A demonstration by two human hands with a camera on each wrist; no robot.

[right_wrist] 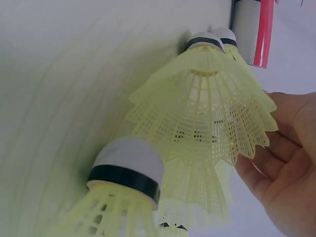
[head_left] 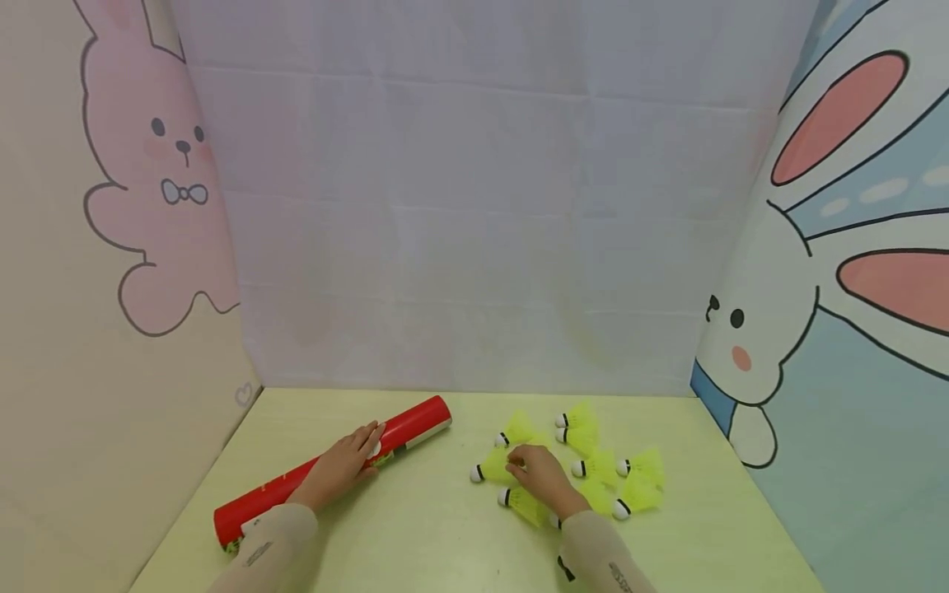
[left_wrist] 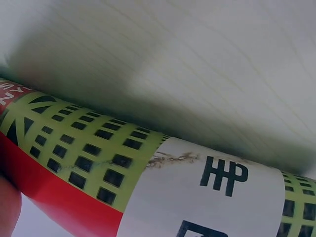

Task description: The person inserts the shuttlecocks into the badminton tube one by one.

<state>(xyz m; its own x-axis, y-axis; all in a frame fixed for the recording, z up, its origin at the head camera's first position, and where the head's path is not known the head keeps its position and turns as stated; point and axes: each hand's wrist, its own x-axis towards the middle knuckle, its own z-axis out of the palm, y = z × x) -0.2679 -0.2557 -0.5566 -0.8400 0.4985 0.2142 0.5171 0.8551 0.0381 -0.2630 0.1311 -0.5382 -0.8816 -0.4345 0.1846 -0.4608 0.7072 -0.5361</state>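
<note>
A long red tube (head_left: 292, 483) lies slantwise on the left of the table. My left hand (head_left: 339, 471) rests flat across its middle, fingers extended. In the left wrist view the tube (left_wrist: 79, 153) shows a green checked print and a white label. Several yellow shuttlecocks with white caps lie on the right. My right hand (head_left: 544, 478) is over them, its loosely bent fingers right at the skirt of one shuttlecock (head_left: 489, 469). In the right wrist view the fingers (right_wrist: 276, 153) are beside a shuttlecock's skirt (right_wrist: 207, 113), which hides their tips.
More shuttlecocks lie around the right hand, including one pair (head_left: 577, 424) at the back and another shuttlecock (head_left: 638, 497) to the right. A small black piece (head_left: 566, 568) shows beside the right sleeve. Walls with rabbit drawings flank the pale table (head_left: 415, 535), and a white sheet (head_left: 474, 247) hangs behind it.
</note>
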